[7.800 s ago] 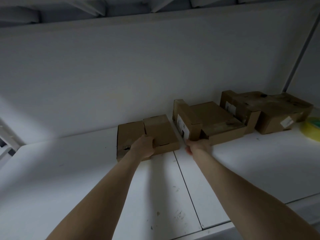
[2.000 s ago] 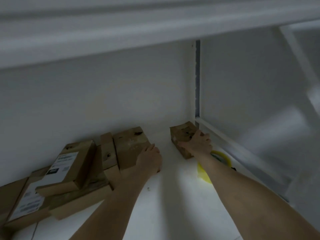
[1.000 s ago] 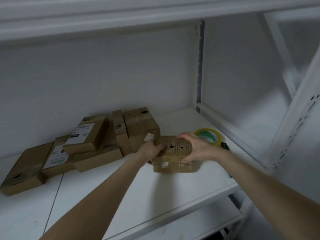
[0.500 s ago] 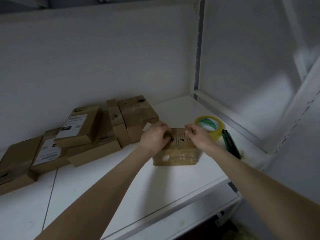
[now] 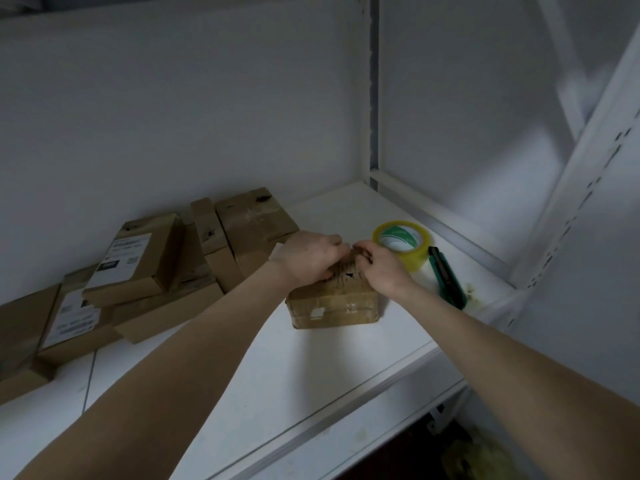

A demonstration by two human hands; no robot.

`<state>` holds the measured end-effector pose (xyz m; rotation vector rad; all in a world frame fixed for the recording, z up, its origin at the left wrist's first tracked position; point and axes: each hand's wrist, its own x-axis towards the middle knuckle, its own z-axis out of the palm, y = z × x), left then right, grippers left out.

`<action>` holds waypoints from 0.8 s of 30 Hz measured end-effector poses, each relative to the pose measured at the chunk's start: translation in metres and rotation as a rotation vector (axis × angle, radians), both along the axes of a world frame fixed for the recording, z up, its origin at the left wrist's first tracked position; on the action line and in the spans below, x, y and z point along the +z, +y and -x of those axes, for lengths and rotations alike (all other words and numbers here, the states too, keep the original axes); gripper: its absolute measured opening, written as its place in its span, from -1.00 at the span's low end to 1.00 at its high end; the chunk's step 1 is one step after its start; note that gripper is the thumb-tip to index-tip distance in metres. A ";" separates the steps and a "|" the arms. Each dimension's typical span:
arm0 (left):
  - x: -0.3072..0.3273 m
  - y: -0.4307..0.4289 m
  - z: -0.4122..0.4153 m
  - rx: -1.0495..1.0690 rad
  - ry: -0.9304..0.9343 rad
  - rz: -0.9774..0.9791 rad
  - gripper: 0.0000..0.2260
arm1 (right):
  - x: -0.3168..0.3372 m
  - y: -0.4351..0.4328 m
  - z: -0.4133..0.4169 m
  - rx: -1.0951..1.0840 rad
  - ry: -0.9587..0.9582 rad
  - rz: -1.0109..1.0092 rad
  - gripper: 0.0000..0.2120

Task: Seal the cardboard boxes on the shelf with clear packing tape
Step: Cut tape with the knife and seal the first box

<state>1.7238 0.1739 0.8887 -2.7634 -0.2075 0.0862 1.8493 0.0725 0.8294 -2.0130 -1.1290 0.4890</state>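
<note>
While left hand (image 5: 308,258) and right hand (image 5: 384,268), fingers curled, pinch the cardboard box (image 5: 332,306) top, hold flaps flush; tape roll (image 5: 414,259) lies near.

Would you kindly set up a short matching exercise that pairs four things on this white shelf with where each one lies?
Things
1. small brown cardboard box
2. yellow roll of clear packing tape
3. green utility knife
4. brown cardboard box with a white shipping label

Places
A. resting on other boxes at the left
B. furthest to the right of the four
C. under the left hand and right hand
D. between the small box and the knife

Pairs: 1-C, 2-D, 3-B, 4-A
</note>
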 end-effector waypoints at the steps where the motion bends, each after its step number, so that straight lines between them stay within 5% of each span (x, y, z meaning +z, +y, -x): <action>1: -0.002 0.001 0.002 -0.017 -0.024 0.005 -0.68 | 0.000 0.000 0.000 0.000 -0.006 0.003 -0.66; 6: -0.015 0.008 0.016 -0.134 -0.252 0.109 -0.96 | 0.002 0.001 0.001 -0.013 -0.006 0.015 -0.68; 9: -0.022 0.008 0.018 -0.126 -0.347 0.155 -0.82 | 0.002 0.002 0.001 -0.024 -0.019 0.025 -0.68; 17: -0.029 0.008 0.027 -0.095 -0.434 0.304 -0.92 | 0.001 0.004 0.003 -0.051 -0.028 0.029 -0.67; 24: -0.038 0.005 0.046 -0.039 -0.418 0.358 -0.60 | 0.001 0.005 0.004 -0.060 -0.023 0.026 -0.68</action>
